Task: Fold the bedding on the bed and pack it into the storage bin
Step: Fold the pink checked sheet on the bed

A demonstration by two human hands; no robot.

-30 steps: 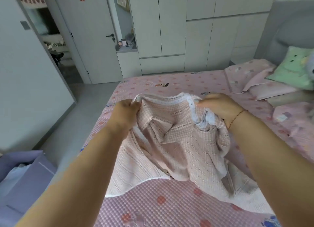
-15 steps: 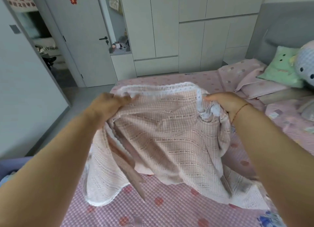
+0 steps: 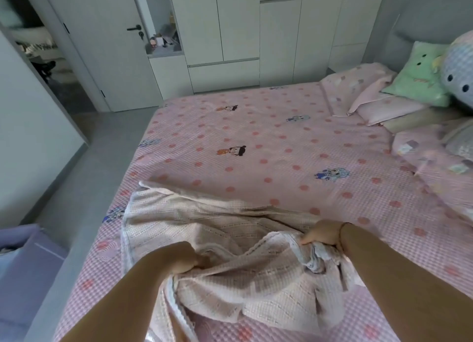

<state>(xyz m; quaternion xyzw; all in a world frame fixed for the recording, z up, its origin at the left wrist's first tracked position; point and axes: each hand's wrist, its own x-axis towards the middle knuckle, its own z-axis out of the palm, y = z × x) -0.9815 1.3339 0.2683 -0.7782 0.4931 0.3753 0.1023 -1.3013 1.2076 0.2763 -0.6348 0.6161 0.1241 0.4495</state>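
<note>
Left hand point(image 3: 184, 260): your grip pinches the blanket point(image 3: 230, 244) edge.
Right hand point(image 3: 323, 235): grips the laced corner.
Blanket: spreads forward from both hands.

Matt waffle-weave cloth blanket point(image 3: 220, 229) with lacy white trim, soft checked cotton bedsheet point(image 3: 268, 142), smooth matt wardrobe doors point(image 3: 240, 21)

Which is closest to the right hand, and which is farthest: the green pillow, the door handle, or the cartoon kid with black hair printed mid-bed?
From the right hand, which grips the blanket near the bed's front:
1. Black-haired cartoon print, mid-bed, ahead and to the left.
2. Green pillow, at the head of the bed, far right.
3. Door handle, across the room, far left.
</note>
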